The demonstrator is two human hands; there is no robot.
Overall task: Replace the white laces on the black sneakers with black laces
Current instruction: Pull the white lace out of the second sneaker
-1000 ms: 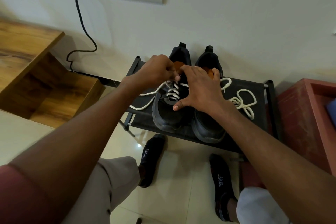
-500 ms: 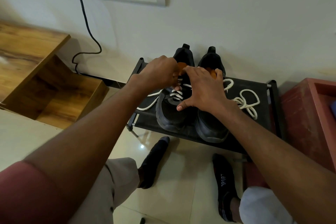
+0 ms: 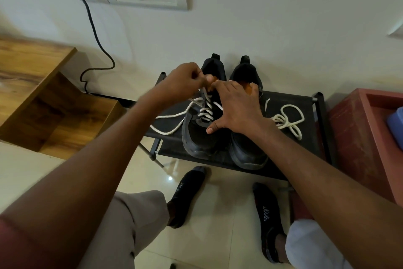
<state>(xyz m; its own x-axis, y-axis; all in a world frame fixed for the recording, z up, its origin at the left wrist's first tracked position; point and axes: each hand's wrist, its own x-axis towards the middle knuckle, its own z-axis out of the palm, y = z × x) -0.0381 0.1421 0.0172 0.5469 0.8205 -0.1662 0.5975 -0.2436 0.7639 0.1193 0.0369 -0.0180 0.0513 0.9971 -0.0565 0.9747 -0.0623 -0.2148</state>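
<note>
The 2 black sneakers (image 3: 204, 135) stand side by side on the black shoe rack (image 3: 305, 151). The left hand (image 3: 185, 82) pinches the white lace (image 3: 206, 107) of the left sneaker. The right hand (image 3: 236, 108) lies flat across both, fingers straight. A loose white lace (image 3: 287, 119) lies on the rack to the right.

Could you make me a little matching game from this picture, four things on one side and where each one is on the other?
Things:
1. loose white lace
2. left hand
3. right hand
4. cable

Places:
A. runs down the wall from the socket panel
B. spread over the two sneakers
C. pinching the lace at the top of the left sneaker
D. lying in a heap on the rack, right of the shoes

Pairs: 1-D, 2-C, 3-B, 4-A
</note>
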